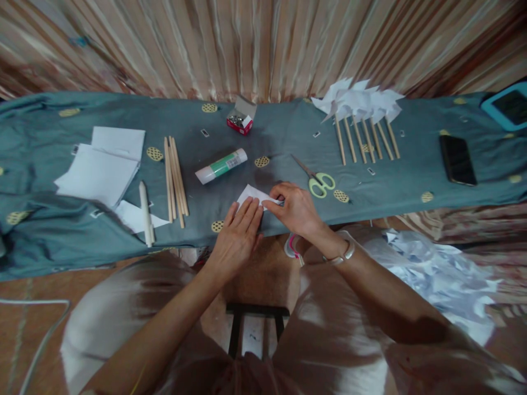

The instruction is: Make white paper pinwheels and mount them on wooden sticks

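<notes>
A small piece of white paper (252,192) lies near the front edge of the cloth-covered table, partly hidden under my hands. My left hand (241,227) rests flat on it with the fingers stretched out. At the paper's right side, my right hand (294,206) pinches its edge between thumb and fingers. Green-handled scissors (319,181) lie just beyond my right hand, blades pointing away to the left. A glue stick (222,165) with a green label lies on its side beyond the paper.
Wooden sticks (175,181), a white pen-like tool (145,213) and stacked white paper (96,173) lie at left. A red box (241,122) of small metal pieces stands open at the back. Paper pinwheels (358,101) on sticks and a phone (458,160) lie at right.
</notes>
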### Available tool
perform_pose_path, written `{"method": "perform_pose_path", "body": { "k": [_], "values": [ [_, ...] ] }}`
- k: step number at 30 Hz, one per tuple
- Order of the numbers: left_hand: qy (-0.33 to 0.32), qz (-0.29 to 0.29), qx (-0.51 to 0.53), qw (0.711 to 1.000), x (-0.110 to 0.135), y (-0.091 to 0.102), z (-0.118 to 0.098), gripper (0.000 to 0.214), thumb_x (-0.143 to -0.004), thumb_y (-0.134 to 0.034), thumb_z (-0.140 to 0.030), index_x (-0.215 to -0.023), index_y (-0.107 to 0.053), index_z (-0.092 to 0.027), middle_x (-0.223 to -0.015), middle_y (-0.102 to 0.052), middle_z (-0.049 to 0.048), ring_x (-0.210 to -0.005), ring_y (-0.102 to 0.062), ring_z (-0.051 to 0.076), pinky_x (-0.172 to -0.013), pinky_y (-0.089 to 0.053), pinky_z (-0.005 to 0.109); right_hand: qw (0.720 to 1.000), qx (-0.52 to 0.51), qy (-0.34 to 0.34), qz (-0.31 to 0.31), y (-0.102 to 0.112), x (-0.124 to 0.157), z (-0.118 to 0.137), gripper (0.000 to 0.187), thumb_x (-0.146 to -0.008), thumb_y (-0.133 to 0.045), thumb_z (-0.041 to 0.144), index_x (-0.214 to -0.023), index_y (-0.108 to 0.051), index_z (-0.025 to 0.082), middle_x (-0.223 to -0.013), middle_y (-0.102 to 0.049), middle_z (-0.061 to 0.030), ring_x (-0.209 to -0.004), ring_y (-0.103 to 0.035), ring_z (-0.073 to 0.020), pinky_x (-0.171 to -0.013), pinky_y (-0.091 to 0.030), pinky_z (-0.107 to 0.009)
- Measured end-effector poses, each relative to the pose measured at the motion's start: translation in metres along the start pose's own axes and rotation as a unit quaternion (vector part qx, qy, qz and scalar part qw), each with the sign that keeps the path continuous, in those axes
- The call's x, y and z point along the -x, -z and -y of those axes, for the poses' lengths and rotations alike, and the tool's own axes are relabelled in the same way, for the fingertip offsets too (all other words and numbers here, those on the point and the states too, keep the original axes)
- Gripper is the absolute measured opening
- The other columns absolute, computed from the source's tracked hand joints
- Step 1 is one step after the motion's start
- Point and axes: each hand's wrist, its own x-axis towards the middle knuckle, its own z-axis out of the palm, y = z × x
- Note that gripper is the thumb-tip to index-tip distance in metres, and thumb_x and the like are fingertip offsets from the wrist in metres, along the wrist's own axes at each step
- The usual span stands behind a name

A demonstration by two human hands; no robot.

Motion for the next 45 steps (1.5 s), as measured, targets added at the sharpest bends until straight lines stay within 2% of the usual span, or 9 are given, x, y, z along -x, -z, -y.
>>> {"method": "perform_pose_path", "body": {
  "k": [7,14,21,29,35,38,41,45],
  "values": [
    [-0.002,0.008,-0.018,1.000,-0.001,0.001,-0.001,0.052,-0.097,-0.045,-0.024,-0.145,-0.041,-0.005,-0.152,-0.045,0.0224,-0.147,-0.036,0.033,-0.119,-0.031,0.057,0.999,-0.017,0.033,-0.025,-0.002,0.008,-0.005,0.010,-0.081,-0.072,0.022,-0.083,-0.063,0.020,-0.095,-0.069,-0.0072,-0.092,-0.060,-0.0242,-0.088,-0.047,-0.038],
    [0.009,0.038,-0.009,0.999,0.001,0.006,0.000,0.051,-0.098,-0.044,-0.024,-0.144,-0.043,-0.003,-0.154,-0.042,0.0230,-0.148,-0.034,0.032,-0.120,-0.028,0.056,0.998,-0.022,0.052,-0.022,-0.004,0.013,-0.012,0.007,-0.085,-0.068,0.020,-0.090,-0.063,0.019,-0.106,-0.068,-0.0098,-0.098,-0.060,-0.0257,-0.094,-0.045,-0.041],
    [0.034,0.038,-0.024,0.998,0.023,0.021,0.010,0.050,-0.098,-0.044,-0.024,-0.145,-0.044,-0.005,-0.154,-0.042,0.0212,-0.147,-0.036,0.032,-0.120,-0.030,0.055,0.997,-0.025,0.058,-0.032,-0.001,0.016,-0.022,0.003,-0.087,-0.063,0.019,-0.090,-0.063,0.020,-0.109,-0.068,-0.0107,-0.102,-0.060,-0.0269,-0.098,-0.043,-0.043],
    [0.036,0.014,-0.060,0.997,0.056,0.035,0.024,0.048,-0.099,-0.042,-0.024,-0.142,-0.048,-0.004,-0.150,-0.048,0.0221,-0.141,-0.045,0.034,-0.117,-0.031,0.056,0.996,-0.036,0.075,-0.040,0.001,0.019,-0.028,0.011,-0.086,-0.055,0.012,-0.089,-0.063,0.019,-0.111,-0.069,-0.0131,-0.106,-0.061,-0.0271,-0.098,-0.046,-0.042],
    [0.049,0.020,-0.037,0.998,0.060,0.040,0.026,0.047,-0.099,-0.043,-0.026,-0.142,-0.050,-0.007,-0.150,-0.049,0.0213,-0.142,-0.043,0.033,-0.119,-0.030,0.056,0.995,-0.043,0.077,-0.038,0.003,0.019,-0.031,0.019,-0.086,-0.048,0.010,-0.091,-0.063,0.019,-0.110,-0.069,-0.0131,-0.105,-0.061,-0.0263,-0.097,-0.047,-0.042],
    [0.063,0.007,-0.029,0.998,0.059,0.037,0.025,0.045,-0.100,-0.042,-0.025,-0.141,-0.051,-0.008,-0.148,-0.051,0.0207,-0.142,-0.044,0.032,-0.118,-0.031,0.056,0.995,-0.065,0.071,-0.029,0.006,0.020,-0.029,0.020,-0.093,-0.046,0.018,-0.097,-0.065,0.018,-0.110,-0.069,-0.0128,-0.105,-0.062,-0.0256,-0.098,-0.047,-0.042],
    [0.072,-0.001,-0.017,0.997,0.060,0.035,0.025,0.045,-0.100,-0.043,-0.026,-0.140,-0.051,-0.009,-0.148,-0.052,0.0205,-0.141,-0.045,0.031,-0.117,-0.032,0.056,0.993,-0.094,0.065,-0.012,0.007,0.020,-0.026,0.021,-0.094,-0.054,0.032,-0.105,-0.067,0.020,-0.117,-0.069,-0.0114,-0.111,-0.061,-0.0259,-0.101,-0.047,-0.044],
    [0.102,-0.017,0.037,0.994,0.059,0.036,0.024,0.046,-0.100,-0.044,-0.030,-0.142,-0.050,-0.013,-0.149,-0.051,0.0194,-0.141,-0.046,0.031,-0.118,-0.030,0.058,0.992,-0.111,0.056,0.005,0.005,0.019,-0.026,0.012,-0.083,-0.068,0.023,-0.095,-0.070,0.021,-0.125,-0.067,-0.0116,-0.117,-0.060,-0.0279,-0.105,-0.043,-0.048]
  ]
}}
